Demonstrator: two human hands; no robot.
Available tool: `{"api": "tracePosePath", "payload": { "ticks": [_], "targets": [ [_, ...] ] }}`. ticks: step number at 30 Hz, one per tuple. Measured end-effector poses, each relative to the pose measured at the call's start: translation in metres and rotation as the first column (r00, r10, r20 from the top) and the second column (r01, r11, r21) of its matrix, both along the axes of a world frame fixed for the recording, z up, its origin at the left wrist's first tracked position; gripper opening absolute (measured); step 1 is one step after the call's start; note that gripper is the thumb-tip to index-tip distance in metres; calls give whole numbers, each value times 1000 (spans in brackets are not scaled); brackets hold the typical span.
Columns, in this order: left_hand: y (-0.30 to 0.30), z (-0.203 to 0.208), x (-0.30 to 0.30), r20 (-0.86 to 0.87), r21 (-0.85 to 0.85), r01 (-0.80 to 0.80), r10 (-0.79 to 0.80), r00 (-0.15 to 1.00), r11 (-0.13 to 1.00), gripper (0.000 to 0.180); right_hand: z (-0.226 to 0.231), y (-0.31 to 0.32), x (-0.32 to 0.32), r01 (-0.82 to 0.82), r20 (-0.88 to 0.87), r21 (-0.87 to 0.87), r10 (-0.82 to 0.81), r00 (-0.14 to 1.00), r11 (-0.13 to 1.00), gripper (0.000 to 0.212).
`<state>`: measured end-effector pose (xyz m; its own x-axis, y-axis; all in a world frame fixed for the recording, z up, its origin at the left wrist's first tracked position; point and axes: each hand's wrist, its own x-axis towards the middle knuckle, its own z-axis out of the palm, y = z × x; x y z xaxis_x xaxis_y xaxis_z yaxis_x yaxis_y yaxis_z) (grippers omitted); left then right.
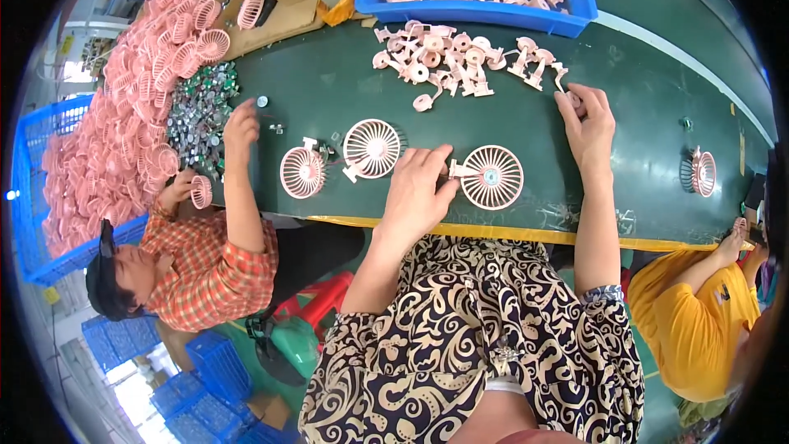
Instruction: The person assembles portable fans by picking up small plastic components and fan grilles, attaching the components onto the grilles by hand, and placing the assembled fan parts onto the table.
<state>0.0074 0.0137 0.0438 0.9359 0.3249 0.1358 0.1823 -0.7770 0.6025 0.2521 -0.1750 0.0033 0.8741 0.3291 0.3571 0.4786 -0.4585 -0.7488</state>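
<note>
In front of me a round pink fan cage (491, 189) lies on the green table with a pale, greenish centre. My left hand (417, 185) is closed on the short tab at its left side. Further right, my right hand (592, 127) pinches a small pink plastic bracket (576, 104), partly hidden by the fingers. Beside that hand are loose pink brackets (460, 57), heaped toward the far side. Two more fan cages, one upright-faced (371, 148) and one at its left (302, 172), rest left of my left hand with small wired parts.
A blue bin (477, 12) full of pink brackets stands at the far side. At left a co-worker in a checked shirt (218, 279) handles parts by piled pink cages (107, 148) and small circuit parts (201, 111). Another person in yellow (690, 321) sits right, near a single cage (703, 173).
</note>
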Motion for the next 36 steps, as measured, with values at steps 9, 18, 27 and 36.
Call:
{"api": "tracePosePath", "payload": {
  "ticks": [9, 18, 27, 36],
  "targets": [
    [-7, 1, 1, 23, -74, -112, 114, 993, 991, 21, 6, -11, -3, -12, 9, -116, 13, 1000, 993, 24],
    [-4, -7, -8, -61, -240, -184, 175, 983, 953, 16, 26, -23, -21, -69, -59, -291, 53, 997, 954, 27],
    [-4, -11, -6, -94, -338, -227, 207, 974, 913, 13, 55, -6, -74, -217, -93, -231, 201, 975, 948, 26],
    [-2, -14, -6, -46, -316, -182, 177, 983, 931, 8, 38, 8, -124, -458, 26, -216, 474, 880, 862, 23]
  ]
}}
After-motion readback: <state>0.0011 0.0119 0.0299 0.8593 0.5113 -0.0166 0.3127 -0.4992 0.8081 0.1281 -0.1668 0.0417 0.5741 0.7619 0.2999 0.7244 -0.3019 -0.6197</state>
